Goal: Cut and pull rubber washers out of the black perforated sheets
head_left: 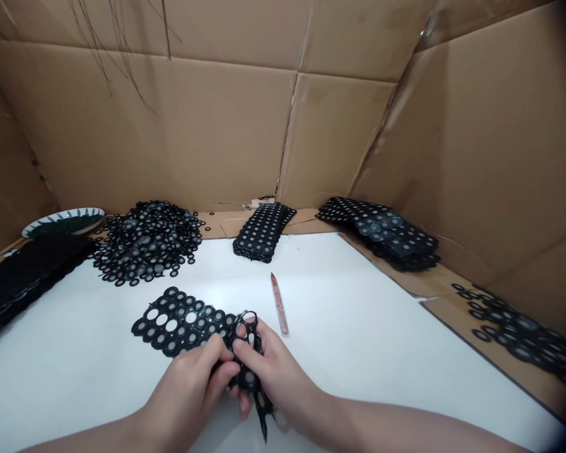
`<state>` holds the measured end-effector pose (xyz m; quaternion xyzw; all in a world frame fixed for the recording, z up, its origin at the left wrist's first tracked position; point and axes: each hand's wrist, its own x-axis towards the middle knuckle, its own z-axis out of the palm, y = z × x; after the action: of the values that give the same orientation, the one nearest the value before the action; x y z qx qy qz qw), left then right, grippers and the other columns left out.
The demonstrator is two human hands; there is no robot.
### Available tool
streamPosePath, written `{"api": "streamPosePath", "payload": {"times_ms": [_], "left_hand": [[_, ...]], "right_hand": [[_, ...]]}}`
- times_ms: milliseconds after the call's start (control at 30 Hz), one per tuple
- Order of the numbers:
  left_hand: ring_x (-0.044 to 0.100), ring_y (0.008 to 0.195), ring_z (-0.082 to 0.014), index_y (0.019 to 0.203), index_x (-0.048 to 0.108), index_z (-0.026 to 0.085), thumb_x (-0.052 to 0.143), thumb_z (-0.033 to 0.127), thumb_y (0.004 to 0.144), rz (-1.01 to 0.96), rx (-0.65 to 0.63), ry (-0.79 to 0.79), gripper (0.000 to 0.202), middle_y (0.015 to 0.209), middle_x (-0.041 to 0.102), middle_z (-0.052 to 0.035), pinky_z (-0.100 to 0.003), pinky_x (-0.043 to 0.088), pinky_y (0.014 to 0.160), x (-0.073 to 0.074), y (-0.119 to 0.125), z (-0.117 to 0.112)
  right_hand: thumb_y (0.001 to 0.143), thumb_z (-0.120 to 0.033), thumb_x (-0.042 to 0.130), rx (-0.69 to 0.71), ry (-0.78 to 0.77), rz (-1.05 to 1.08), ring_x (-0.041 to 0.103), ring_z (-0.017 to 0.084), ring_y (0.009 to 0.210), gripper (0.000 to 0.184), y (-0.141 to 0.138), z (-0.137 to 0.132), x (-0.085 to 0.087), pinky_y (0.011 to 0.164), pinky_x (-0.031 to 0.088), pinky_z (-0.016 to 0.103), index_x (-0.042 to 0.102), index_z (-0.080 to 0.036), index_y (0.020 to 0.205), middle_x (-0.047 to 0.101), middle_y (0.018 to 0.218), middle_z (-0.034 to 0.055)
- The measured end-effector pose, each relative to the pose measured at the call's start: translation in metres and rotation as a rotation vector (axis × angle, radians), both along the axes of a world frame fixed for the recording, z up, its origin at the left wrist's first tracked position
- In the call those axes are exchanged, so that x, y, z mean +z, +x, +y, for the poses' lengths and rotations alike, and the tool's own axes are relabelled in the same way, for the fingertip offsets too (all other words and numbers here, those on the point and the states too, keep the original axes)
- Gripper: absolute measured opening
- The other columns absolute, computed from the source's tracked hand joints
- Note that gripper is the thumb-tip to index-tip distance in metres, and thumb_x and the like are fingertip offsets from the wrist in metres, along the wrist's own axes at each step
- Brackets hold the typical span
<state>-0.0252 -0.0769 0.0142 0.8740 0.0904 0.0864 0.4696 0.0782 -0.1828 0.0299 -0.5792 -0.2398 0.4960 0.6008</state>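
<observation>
A black rubber sheet of joined round rings (183,327) lies slanted on the white tabletop, its right end raised between my hands. Through several of its ring holes the white surface shows; the others look grey. My left hand (193,380) pinches the sheet near that end, thumb and forefinger pressed together. My right hand (278,368) is closed around the end, thumb on top. A strip of torn rubber webbing with open holes (263,409) hangs below my right hand, and more loops stand up above its thumb. The fingers beneath the sheet are partly hidden.
A heap of loose black rings (148,242) sits at back left, beside a striped-rim plate (34,228). Stacked sheets lie at left (23,283), back centre (264,233) and right (387,229). A pointed red-and-clear strip (279,305) lies mid-table. Scraps (523,336) lie far right. Cardboard walls (217,126) enclose the table.
</observation>
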Motion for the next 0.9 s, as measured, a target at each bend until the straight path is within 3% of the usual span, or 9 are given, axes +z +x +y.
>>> {"api": "streamPosePath", "payload": {"times_ms": [133,233,333,433,500,533,667,800,900], "left_hand": [[0.053,0.058,-0.0111,0.075,0.037,0.021,0.052,0.04,0.078,0.069,0.026,-0.194,0.024,0.063,0.059,0.0039,-0.02,0.038,0.054,0.003,-0.002,0.0],[0.05,0.059,-0.0102,0.069,0.037,0.02,0.042,0.043,0.083,0.068,0.158,-0.325,0.028,0.062,0.052,0.0033,-0.02,0.038,0.056,0.007,0.002,-0.002],[0.044,0.054,-0.0084,0.068,0.04,0.019,0.039,0.044,0.084,0.036,0.255,-0.412,0.03,0.058,0.045,0.0045,-0.018,0.036,0.052,0.017,0.006,0.005],[0.04,0.049,-0.0088,0.084,0.047,0.021,0.038,0.044,0.084,-0.122,0.47,-0.341,0.025,0.054,0.04,0.0063,-0.018,0.031,0.045,0.025,0.009,0.022],[0.042,0.051,-0.0101,0.091,0.048,0.022,0.037,0.043,0.085,-0.196,0.587,-0.19,0.025,0.056,0.042,0.0056,-0.019,0.032,0.047,0.025,0.01,0.03],[0.044,0.053,-0.0108,0.089,0.049,0.022,0.037,0.043,0.085,-0.189,0.585,-0.094,0.025,0.057,0.044,0.0048,-0.02,0.033,0.049,0.023,0.01,0.032],[0.049,0.059,-0.0135,0.074,0.045,0.021,0.032,0.041,0.087,-0.001,0.326,0.102,0.027,0.064,0.053,0.002,-0.023,0.035,0.056,0.011,0.013,0.026],[0.053,0.064,-0.0148,0.074,0.041,0.022,0.033,0.043,0.086,0.061,0.239,0.014,0.026,0.068,0.058,0.0014,-0.024,0.037,0.061,0.011,0.011,0.014],[0.055,0.07,-0.0156,0.079,0.04,0.022,0.05,0.045,0.078,0.124,0.192,-0.094,0.025,0.076,0.062,0.0012,-0.023,0.039,0.062,0.015,0.007,0.008]], "right_hand": [[0.081,-0.036,0.052,-0.06,0.1,-0.083,0.05,0.006,0.056,0.023,-0.004,-0.004,0.001,0.049,0.043,0.019,0.037,-0.02,0.088,0.046,0.079,-0.0028],[0.081,-0.037,0.052,-0.046,0.113,-0.071,0.048,0.006,0.057,0.024,-0.004,-0.001,-0.003,0.05,0.042,0.02,0.036,-0.021,0.09,0.044,0.08,-0.0028],[0.081,-0.037,0.052,-0.032,0.177,-0.02,0.053,0.009,0.062,0.025,0.001,0.003,-0.006,0.062,0.046,0.024,0.033,-0.022,0.088,0.045,0.075,-0.004],[0.08,-0.035,0.054,-0.062,0.203,-0.025,0.055,0.009,0.064,0.025,0.01,0.005,-0.007,0.066,0.046,0.025,0.033,-0.022,0.086,0.046,0.073,-0.0044],[0.081,-0.035,0.052,-0.083,0.152,-0.03,0.054,0.008,0.059,0.023,0.015,0.006,-0.009,0.06,0.045,0.024,0.036,-0.021,0.089,0.05,0.076,-0.0034],[0.08,-0.036,0.052,-0.088,0.12,-0.024,0.053,0.008,0.055,0.023,0.017,0.007,-0.011,0.056,0.045,0.024,0.037,-0.021,0.09,0.051,0.079,-0.0027],[0.079,-0.04,0.053,-0.067,0.075,0.001,0.056,0.011,0.057,0.026,0.02,0.009,-0.014,0.055,0.043,0.024,0.042,-0.017,0.084,0.056,0.072,-0.0008],[0.076,-0.038,0.057,-0.056,0.112,0.013,0.054,0.011,0.06,0.026,0.016,0.008,-0.01,0.064,0.043,0.025,0.047,-0.014,0.078,0.055,0.064,-0.0008],[0.077,-0.039,0.057,-0.062,0.118,-0.083,0.052,0.011,0.065,0.026,0.012,0.005,-0.008,0.065,0.043,0.024,0.05,-0.014,0.076,0.053,0.07,0.0]]}}
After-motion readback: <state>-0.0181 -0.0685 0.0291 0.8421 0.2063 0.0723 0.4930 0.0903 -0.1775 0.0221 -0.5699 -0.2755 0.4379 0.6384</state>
